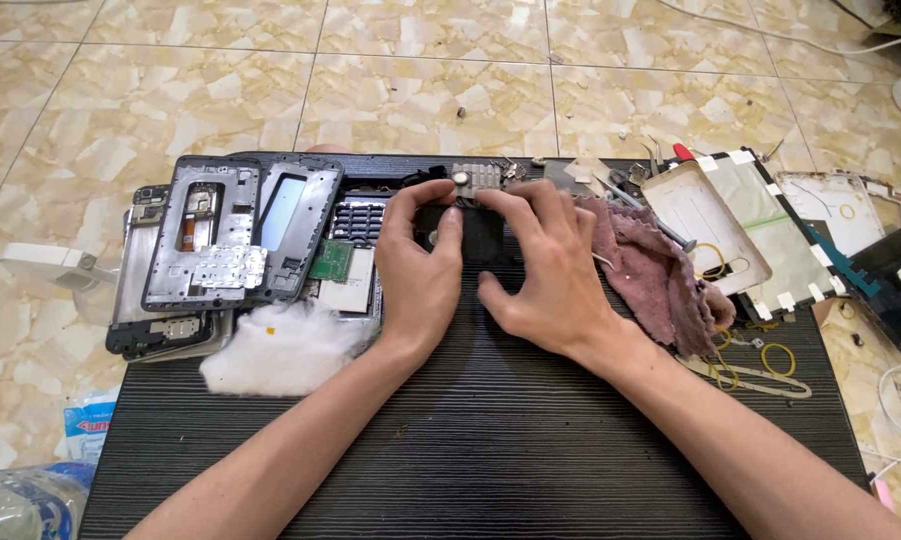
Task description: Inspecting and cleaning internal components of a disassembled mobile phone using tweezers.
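1. At the left of the frame a stack of phone frames overhangs the edge of the ribbed black mat. A nudge from the left forearm could, I judge, tip the stack onto the tiled floor.
2. Just below it sits a wad of cotton, touching the left wrist. Loose fibres might catch on the green circuit board just beside it.
3. At centre, the left hand and the right hand both press on a small black part, thumbs and fingertips closed narrowly around its edges. The part lies flat on the mat, upper middle of the frame. Uneven pressure could bend or crack it, or let it slip from the fingers.
4. Just above it lies a small metal piece. Whether it touches the part I cannot tell; a slip could knock it off.
5. Right of centre a pink rag lies under the right hand's edge; tools half buried in it could snag.
6. At right, yellow rubber bands and a taped panel sit near the mat's edge, easily swept off.
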